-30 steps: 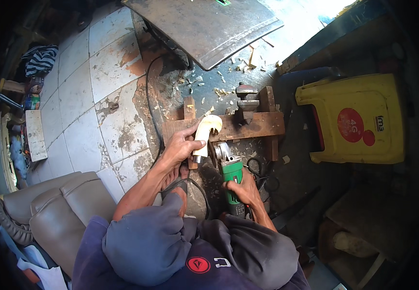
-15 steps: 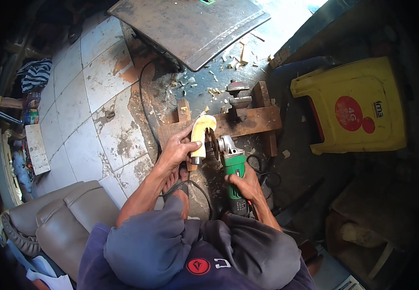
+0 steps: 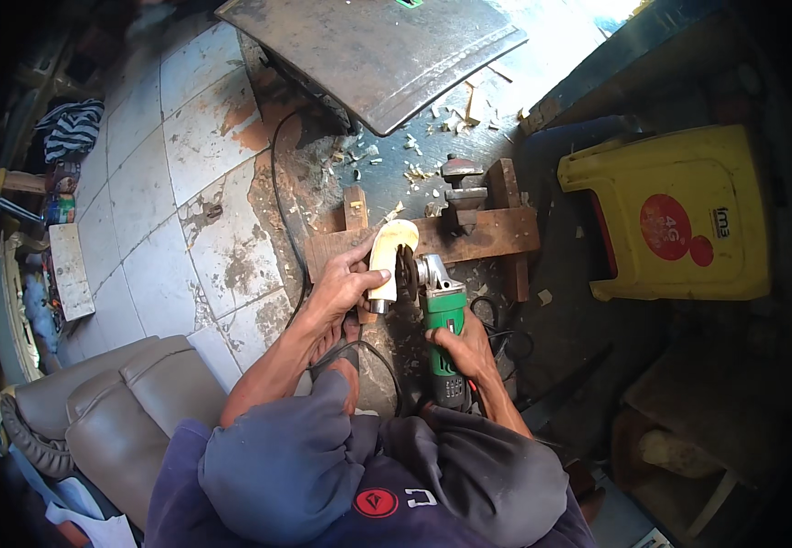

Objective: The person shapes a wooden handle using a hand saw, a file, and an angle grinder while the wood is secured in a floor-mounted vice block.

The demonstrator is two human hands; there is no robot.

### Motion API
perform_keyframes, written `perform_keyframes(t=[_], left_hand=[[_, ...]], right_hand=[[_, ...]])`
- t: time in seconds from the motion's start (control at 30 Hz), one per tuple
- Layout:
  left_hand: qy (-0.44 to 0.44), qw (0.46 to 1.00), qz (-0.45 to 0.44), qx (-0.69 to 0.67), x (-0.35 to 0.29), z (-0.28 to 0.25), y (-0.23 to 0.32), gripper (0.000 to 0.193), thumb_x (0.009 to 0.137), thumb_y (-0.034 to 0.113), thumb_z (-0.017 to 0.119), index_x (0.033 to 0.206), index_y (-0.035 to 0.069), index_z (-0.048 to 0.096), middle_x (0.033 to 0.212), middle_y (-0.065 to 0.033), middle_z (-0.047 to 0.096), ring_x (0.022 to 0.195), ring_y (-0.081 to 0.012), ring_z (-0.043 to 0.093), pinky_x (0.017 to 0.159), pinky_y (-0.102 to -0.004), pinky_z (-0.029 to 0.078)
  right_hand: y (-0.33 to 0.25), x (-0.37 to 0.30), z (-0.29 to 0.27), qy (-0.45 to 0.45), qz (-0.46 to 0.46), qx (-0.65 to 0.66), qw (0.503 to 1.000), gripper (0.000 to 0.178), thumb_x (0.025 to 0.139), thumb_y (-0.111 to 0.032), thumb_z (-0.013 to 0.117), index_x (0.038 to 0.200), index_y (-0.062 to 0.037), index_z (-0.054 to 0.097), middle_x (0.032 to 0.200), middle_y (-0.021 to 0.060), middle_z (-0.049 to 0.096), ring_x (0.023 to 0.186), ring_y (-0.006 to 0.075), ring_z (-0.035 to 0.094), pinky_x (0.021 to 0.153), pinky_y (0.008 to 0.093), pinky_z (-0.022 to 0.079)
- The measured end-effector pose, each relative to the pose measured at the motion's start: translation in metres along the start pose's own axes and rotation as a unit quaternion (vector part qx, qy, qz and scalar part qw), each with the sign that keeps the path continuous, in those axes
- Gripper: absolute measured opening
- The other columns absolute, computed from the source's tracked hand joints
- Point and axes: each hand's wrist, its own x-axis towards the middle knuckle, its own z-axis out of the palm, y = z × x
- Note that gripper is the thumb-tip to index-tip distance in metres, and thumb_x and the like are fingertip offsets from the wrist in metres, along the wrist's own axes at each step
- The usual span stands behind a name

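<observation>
My left hand grips a curved, cream-coloured handle, hooked at its far end and capped with a dark metal ferrule at the near end. In my right hand is a green angle grinder, held by its body with the head pointing away from me. Its dark disc stands edge-on against the inner side of the handle's curve; whether it spins I cannot tell. Just beyond both hands lies a wooden beam frame with a small metal vise mounted on it.
A yellow plastic stool lies tipped on the right. Ahead is a low, worn table, with wood shavings scattered on the floor near it. Black cable runs along the left. A grey-brown cushioned seat sits at lower left.
The view has shifted slightly, so the surroundings sit a little to the right. The handle has turned slightly against the disc; both hands keep their holds.
</observation>
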Motion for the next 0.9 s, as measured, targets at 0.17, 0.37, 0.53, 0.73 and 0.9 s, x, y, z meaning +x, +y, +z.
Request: perform_keyframes(t=[0.17, 0.37, 0.53, 0.73, 0.9], left_hand=[[0.001, 1.0, 0.0, 0.007, -0.0031, 0.0027, 0.0062, 0.074, 0.088, 0.003, 0.07, 0.157, 0.008, 0.043, 0.084, 0.0001, 0.064, 0.066, -0.007, 0.06, 0.054, -0.0212, 0.047], [0.01, 1.0, 0.0, -0.001, -0.0034, 0.0034, 0.0051, 0.075, 0.087, 0.003, 0.071, 0.157, 0.008, 0.044, 0.079, 0.0018, 0.06, 0.065, -0.006, 0.058, 0.054, -0.021, 0.044], [0.013, 1.0, 0.0, 0.01, -0.0047, 0.0043, 0.0075, 0.074, 0.087, 0.004, 0.072, 0.156, 0.008, 0.045, 0.077, 0.0023, 0.058, 0.064, -0.0062, 0.057, 0.054, -0.0215, 0.044], [0.016, 1.0, 0.005, 0.015, -0.0031, 0.0032, 0.0051, 0.074, 0.086, 0.003, 0.072, 0.155, 0.008, 0.047, 0.076, 0.0023, 0.058, 0.063, -0.0069, 0.057, 0.054, -0.0219, 0.045], [0.017, 1.0, 0.0, 0.015, -0.0046, 0.0043, 0.0072, 0.073, 0.086, 0.004, 0.072, 0.155, 0.008, 0.046, 0.075, 0.0025, 0.056, 0.062, -0.0074, 0.057, 0.053, -0.0222, 0.046]], right_hand=[[-0.0009, -0.0007, 0.0001, 0.0, 0.0, 0.0, 1.0, 0.06, 0.075, -0.024, 0.076, 0.127, 0.0001, 0.059, 0.102, 0.0129, 0.069, 0.091, 0.0233, 0.066, 0.085, 0.0372, 0.053], [-0.0006, -0.0004, 0.0012, 0.005, -0.003, -0.008, 1.0, 0.057, 0.075, -0.024, 0.077, 0.124, 0.0, 0.06, 0.1, 0.0123, 0.069, 0.089, 0.0228, 0.066, 0.084, 0.0366, 0.053], [-0.0017, -0.0007, 0.0014, 0.004, -0.005, -0.009, 1.0, 0.056, 0.075, -0.024, 0.076, 0.123, 0.0, 0.06, 0.098, 0.0119, 0.069, 0.088, 0.0225, 0.065, 0.083, 0.0367, 0.053], [0.0018, 0.0002, 0.0023, 0.004, -0.007, -0.004, 1.0, 0.055, 0.075, -0.023, 0.076, 0.123, 0.0, 0.06, 0.098, 0.0119, 0.069, 0.087, 0.0226, 0.065, 0.082, 0.0369, 0.053], [-0.0008, -0.0004, 0.002, 0.005, -0.004, -0.012, 1.0, 0.056, 0.075, -0.024, 0.076, 0.124, 0.0001, 0.06, 0.099, 0.0123, 0.069, 0.088, 0.0228, 0.066, 0.082, 0.0368, 0.053]])
